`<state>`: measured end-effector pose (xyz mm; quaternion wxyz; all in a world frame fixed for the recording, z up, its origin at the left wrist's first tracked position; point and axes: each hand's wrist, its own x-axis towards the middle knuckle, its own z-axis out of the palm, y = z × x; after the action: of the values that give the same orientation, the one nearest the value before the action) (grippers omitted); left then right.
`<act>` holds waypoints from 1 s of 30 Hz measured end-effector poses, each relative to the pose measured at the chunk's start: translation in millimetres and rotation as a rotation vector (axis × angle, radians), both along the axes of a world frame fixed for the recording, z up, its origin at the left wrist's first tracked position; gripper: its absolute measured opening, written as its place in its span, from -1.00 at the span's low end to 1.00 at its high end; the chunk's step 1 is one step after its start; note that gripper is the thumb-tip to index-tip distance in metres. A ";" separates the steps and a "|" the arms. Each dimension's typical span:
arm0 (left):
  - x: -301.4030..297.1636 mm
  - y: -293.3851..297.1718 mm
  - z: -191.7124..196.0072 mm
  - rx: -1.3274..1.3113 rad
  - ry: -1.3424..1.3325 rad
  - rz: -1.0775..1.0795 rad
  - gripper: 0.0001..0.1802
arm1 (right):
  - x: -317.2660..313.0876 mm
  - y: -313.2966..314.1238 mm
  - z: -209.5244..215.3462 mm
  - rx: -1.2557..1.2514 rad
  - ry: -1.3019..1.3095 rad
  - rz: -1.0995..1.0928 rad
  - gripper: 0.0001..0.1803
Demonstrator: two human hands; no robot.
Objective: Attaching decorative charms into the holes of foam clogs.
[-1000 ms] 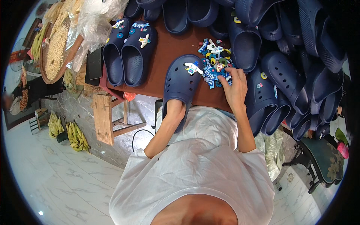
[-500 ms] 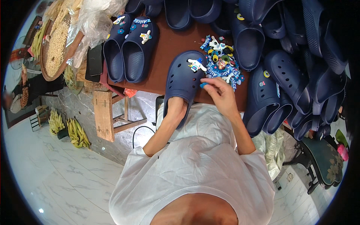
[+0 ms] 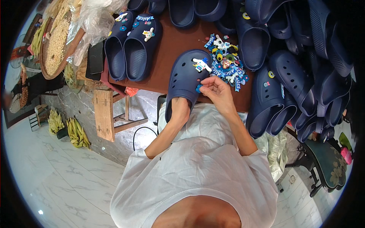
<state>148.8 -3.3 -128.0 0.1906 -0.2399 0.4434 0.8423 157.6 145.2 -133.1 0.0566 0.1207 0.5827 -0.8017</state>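
Observation:
A navy clog (image 3: 184, 78) with round holes in its upper points away from me at the table's front edge. My left hand (image 3: 180, 109) reaches into its foot opening and holds it; the fingers are hidden inside. On its upper right side sits a white cartoon charm (image 3: 202, 65) with a blue top. My right hand (image 3: 218, 92) pinches a small blue flower-shaped charm (image 3: 199, 88) between thumb and fingertips, against the clog's right side by the holes. Just beyond that hand lies a pile of mixed charms (image 3: 227, 62) in blue, white and yellow.
A pair of decorated navy clogs (image 3: 137, 57) stands left on the brown table (image 3: 175, 41). Many more clogs (image 3: 292, 72) are heaped at the right and back. At far left are a phone (image 3: 95, 60), clear plastic bags (image 3: 99, 22) and a round tray of kernels (image 3: 57, 49).
My right hand has come slightly down and left, bringing the blue flower charm to the clog's side. The clog is tilted a little differently, with my left hand still inside it.

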 end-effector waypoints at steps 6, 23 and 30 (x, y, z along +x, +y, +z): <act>3.2 2.0 -1.0 -0.057 0.064 -0.014 -0.65 | 0.4 2.8 4.4 -0.048 -0.085 0.031 -0.85; 3.9 4.7 9.8 -0.134 0.119 -0.012 -0.67 | 12.3 -19.2 -2.6 -0.061 -0.021 -0.104 -0.84; 1.5 -8.5 2.3 -0.091 0.006 0.008 -0.65 | 37.4 11.0 6.7 0.676 0.027 -0.182 -0.88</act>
<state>150.3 -11.8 -125.7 0.1750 -0.2474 0.4807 0.8228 195.0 156.2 -126.4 -0.0661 0.1733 0.8028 -0.5667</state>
